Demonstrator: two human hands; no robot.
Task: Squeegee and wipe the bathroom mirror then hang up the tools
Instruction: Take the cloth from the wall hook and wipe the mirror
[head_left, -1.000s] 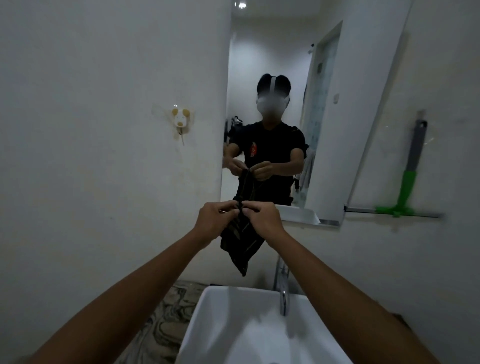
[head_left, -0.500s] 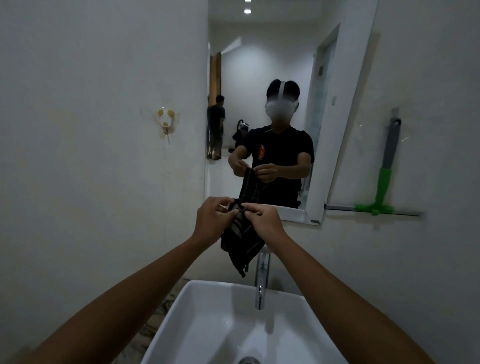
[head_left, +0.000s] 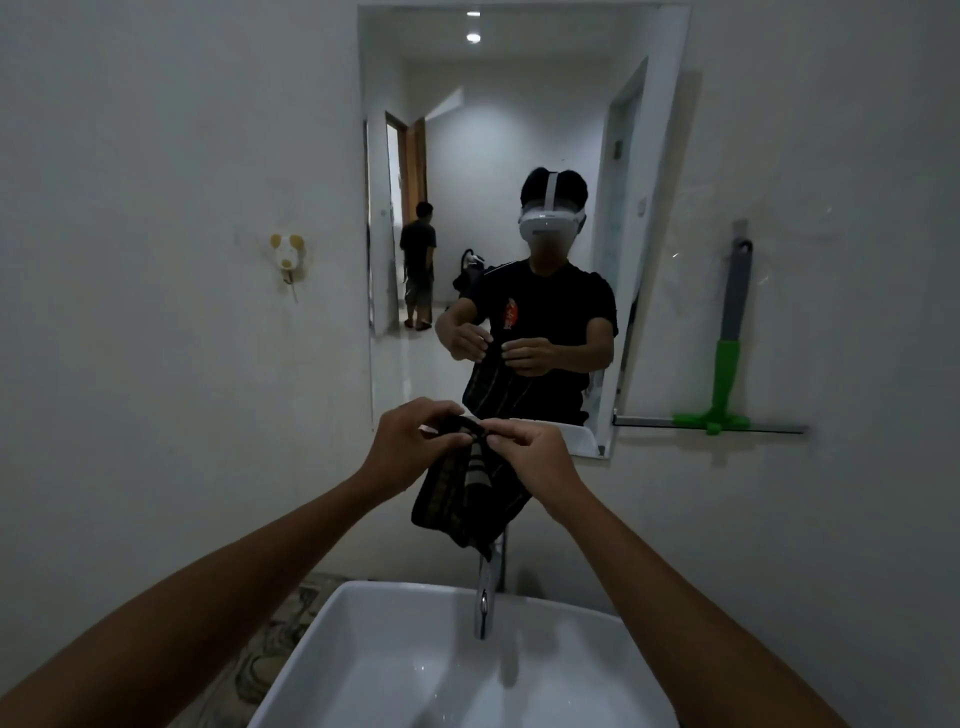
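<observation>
Since a moment ago your view has swung right to centre the rectangular mirror (head_left: 524, 156), below which your left hand (head_left: 410, 447) and right hand (head_left: 535, 457) pinch the limp, dark striped cloth (head_left: 467, 499), with the green-handled squeegee (head_left: 727, 374) hanging right of the mirror.

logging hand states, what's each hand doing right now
Left hand: shut, pinching the dark cloth.
Right hand: shut, pinching the same cloth.

Dim room, plain white walls (head_left: 156, 156). White basin (head_left: 415, 665) with chrome tap (head_left: 484, 597) on a marbled counter (head_left: 270, 639). Small white-and-yellow wall hook (head_left: 287, 254) on the left wall; two ceiling spotlights (head_left: 473, 36) show by reflection.
</observation>
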